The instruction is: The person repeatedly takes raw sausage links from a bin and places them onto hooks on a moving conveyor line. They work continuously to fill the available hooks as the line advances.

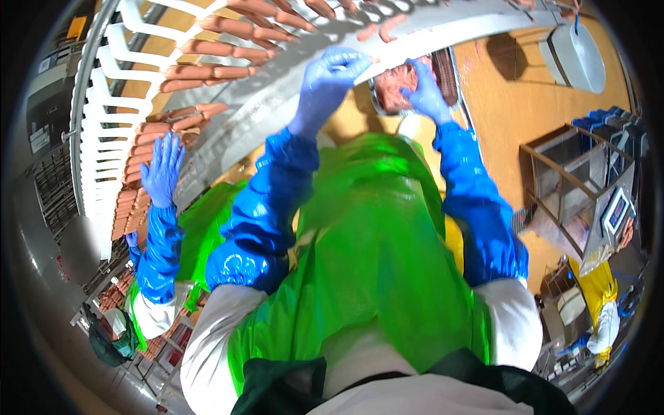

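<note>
My left hand, in a thin blue-violet glove, is raised over the front edge of the metal trough. Its thumb and fingers are pinched together, and I cannot make out what is between the tips. My right hand, gloved alike, is over a metal tub to the right. Its thumb and forefinger are spread, against or just above the pink sausage scraps inside. Two loose pink pieces lie on the trough beyond my hands.
Linked sausages hang along white hooks at the left. A co-worker's gloved hand touches sausages there. A grey-white bin and a framed cart stand at the right; another person in a yellow apron is farther back.
</note>
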